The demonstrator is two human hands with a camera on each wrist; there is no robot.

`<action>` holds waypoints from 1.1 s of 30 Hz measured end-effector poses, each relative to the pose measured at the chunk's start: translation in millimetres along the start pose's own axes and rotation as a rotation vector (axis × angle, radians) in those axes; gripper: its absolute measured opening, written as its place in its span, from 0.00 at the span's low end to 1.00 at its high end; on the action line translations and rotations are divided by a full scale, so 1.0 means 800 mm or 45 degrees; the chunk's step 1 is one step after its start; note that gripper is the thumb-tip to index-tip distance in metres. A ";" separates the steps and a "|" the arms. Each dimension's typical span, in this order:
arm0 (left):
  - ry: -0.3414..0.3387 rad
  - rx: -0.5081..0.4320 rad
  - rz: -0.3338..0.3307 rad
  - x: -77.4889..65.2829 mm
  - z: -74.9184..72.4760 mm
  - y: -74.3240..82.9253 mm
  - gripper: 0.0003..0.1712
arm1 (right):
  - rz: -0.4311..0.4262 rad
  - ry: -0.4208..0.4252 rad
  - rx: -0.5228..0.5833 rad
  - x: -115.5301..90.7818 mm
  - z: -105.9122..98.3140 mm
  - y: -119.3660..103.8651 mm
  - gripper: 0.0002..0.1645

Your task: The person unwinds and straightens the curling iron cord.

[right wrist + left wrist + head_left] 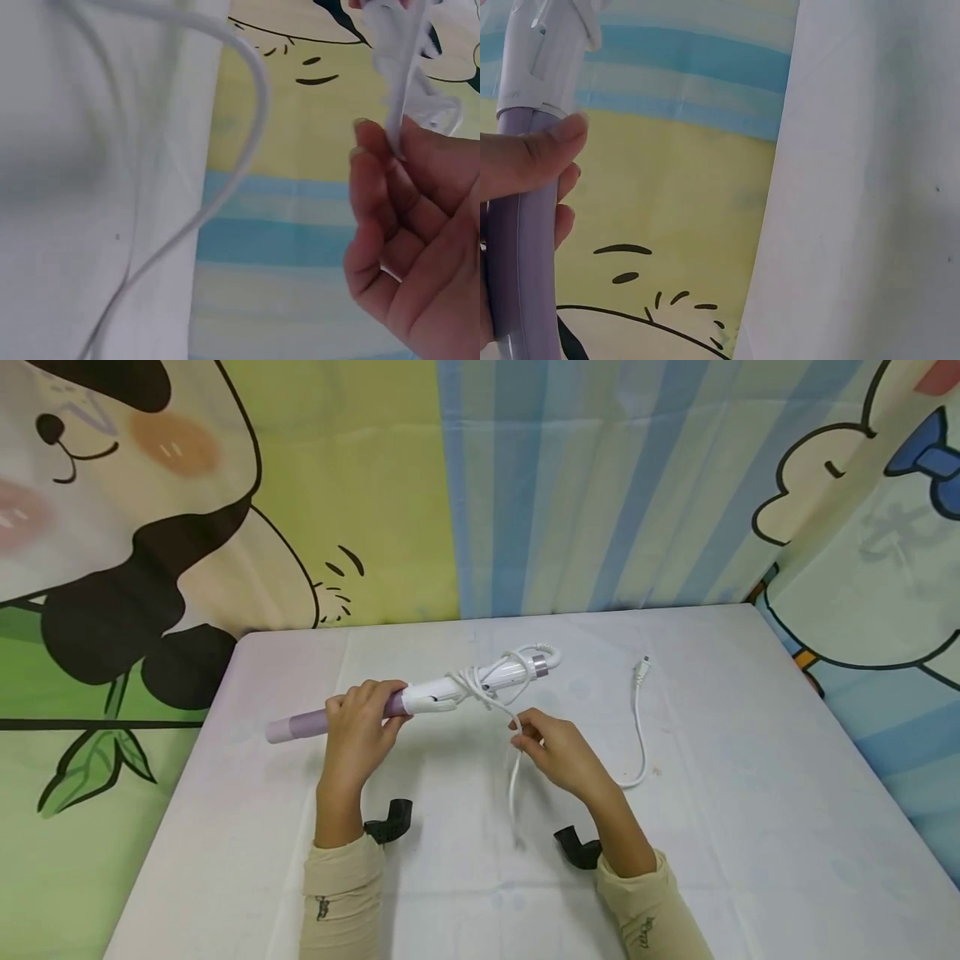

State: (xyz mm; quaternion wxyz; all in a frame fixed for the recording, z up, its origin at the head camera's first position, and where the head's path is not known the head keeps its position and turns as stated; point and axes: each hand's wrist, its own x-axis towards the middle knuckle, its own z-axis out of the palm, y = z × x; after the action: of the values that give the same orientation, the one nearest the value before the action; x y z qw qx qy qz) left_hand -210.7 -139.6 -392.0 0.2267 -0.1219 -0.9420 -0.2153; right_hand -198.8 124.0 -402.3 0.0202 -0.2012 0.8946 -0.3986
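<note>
A hair curling iron (437, 695) with a lilac barrel and a white handle is held up above the table at a slight tilt. My left hand (358, 727) grips the lilac part beside the white handle, with the thumb across it in the left wrist view. Several turns of white cord (480, 683) are wound around the handle. To the right, my right hand (558, 747) pinches the cord between thumb and fingertips. From there the cord hangs in a loop, and its plug end (642, 668) lies on the table at the right.
A white-covered table (750, 793) spreads beneath both hands. Behind it hangs a cartoon-printed curtain (390, 485) in green, yellow and blue stripes. Black wrist mounts (390, 822) project near the cuffs of both beige sleeves.
</note>
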 end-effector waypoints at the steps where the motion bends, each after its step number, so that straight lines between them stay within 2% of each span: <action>1: -0.002 0.022 0.000 0.000 0.000 -0.001 0.23 | -0.018 0.038 0.014 -0.001 -0.002 -0.002 0.09; 7: -0.067 0.078 0.015 -0.002 0.002 -0.004 0.23 | -0.106 0.329 0.058 -0.004 -0.012 0.000 0.10; 12: -0.094 0.041 0.042 -0.003 0.002 -0.008 0.22 | -0.107 0.611 0.018 -0.005 -0.025 0.013 0.10; 15: -0.096 -0.011 0.049 -0.003 0.000 -0.010 0.22 | -0.074 0.713 0.015 -0.006 -0.036 0.022 0.10; 18: -0.106 -0.075 0.052 -0.003 -0.003 -0.011 0.22 | -0.029 0.765 0.041 -0.007 -0.044 0.033 0.11; 23: -0.133 -0.137 0.061 -0.004 -0.008 -0.013 0.21 | 0.067 0.771 0.052 -0.005 -0.046 0.046 0.12; 27: -0.135 -0.161 0.053 -0.006 -0.010 -0.016 0.22 | 0.195 0.706 0.036 -0.002 -0.044 0.058 0.12; 30: -0.118 -0.170 0.038 -0.006 -0.011 -0.020 0.22 | 0.300 0.555 -0.025 0.000 -0.041 0.065 0.13; 33: -0.093 -0.153 0.031 -0.006 -0.010 -0.022 0.22 | 0.342 0.351 -0.098 0.001 -0.035 0.070 0.15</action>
State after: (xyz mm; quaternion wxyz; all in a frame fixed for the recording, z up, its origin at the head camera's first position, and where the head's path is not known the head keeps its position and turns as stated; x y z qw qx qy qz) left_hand -209.3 -159.8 -393.8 0.1873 -0.1546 -0.9335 -0.2640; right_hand -224.5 177.0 -423.7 -0.0572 -0.0243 0.9223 -0.3815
